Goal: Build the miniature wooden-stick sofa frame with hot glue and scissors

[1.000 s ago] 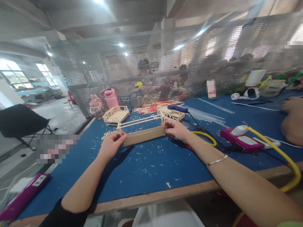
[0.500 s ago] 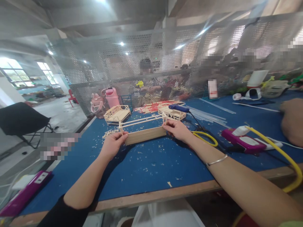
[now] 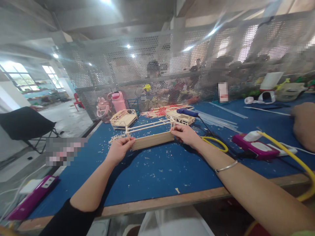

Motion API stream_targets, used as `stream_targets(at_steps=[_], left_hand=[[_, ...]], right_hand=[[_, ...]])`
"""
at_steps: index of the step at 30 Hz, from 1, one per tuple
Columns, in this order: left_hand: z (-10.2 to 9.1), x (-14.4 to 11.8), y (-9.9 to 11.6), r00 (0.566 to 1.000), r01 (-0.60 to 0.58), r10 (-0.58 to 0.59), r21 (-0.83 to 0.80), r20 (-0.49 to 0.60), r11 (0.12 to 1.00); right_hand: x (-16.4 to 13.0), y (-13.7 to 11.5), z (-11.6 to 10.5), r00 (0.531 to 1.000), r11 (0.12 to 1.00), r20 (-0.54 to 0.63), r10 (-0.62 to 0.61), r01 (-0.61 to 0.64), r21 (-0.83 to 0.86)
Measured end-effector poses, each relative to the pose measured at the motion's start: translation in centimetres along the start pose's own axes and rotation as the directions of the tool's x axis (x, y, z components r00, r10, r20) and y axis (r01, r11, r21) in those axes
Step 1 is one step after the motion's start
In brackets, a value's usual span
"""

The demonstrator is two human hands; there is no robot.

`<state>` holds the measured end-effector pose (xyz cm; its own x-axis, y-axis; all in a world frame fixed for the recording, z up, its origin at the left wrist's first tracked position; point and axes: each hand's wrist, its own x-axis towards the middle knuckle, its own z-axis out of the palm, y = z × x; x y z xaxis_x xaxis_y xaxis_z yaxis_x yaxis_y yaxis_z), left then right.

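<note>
Both my hands hold a small wooden stick frame (image 3: 152,137) just above the blue table (image 3: 157,173). It has a flat slatted panel facing me and thin rails behind it. My left hand (image 3: 119,149) pinches its left end and my right hand (image 3: 185,134) pinches its right end. A thin bangle sits on my right forearm.
Two finished wooden stick models (image 3: 123,118) (image 3: 179,118) stand behind, with a blue glue gun (image 3: 187,112), loose sticks and pink bottles (image 3: 118,101). A magenta box (image 3: 254,148) and yellow hose (image 3: 290,157) lie at right. Another person's arm (image 3: 304,126) rests far right. Wood chips litter the table.
The hands and frame stay in almost the same place; the view has shifted slightly to the right.
</note>
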<state>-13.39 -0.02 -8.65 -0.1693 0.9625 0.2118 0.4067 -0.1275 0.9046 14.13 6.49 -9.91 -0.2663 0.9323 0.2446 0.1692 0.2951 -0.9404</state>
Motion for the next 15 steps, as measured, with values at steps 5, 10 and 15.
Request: stream_targets(at_steps=[5, 10, 15], left_hand=[[0.4, -0.3, 0.7, 0.999, 0.008, -0.011, -0.069, -0.047, 0.998], [0.6, -0.5, 1.5, 0.995, 0.08, -0.09, -0.203, -0.04, 0.976], [0.6, -0.5, 1.9, 0.98, 0.2, -0.198, -0.3, 0.036, 0.933]], right_hand=[[-0.2, -0.2, 0.0, 1.0, 0.999, -0.002, 0.011, -0.011, 0.043], [-0.2, -0.5, 0.0, 1.0, 0.991, -0.003, 0.028, -0.027, 0.131], [-0.2, -0.9, 0.0, 0.998, 0.976, 0.007, 0.058, -0.058, 0.208]])
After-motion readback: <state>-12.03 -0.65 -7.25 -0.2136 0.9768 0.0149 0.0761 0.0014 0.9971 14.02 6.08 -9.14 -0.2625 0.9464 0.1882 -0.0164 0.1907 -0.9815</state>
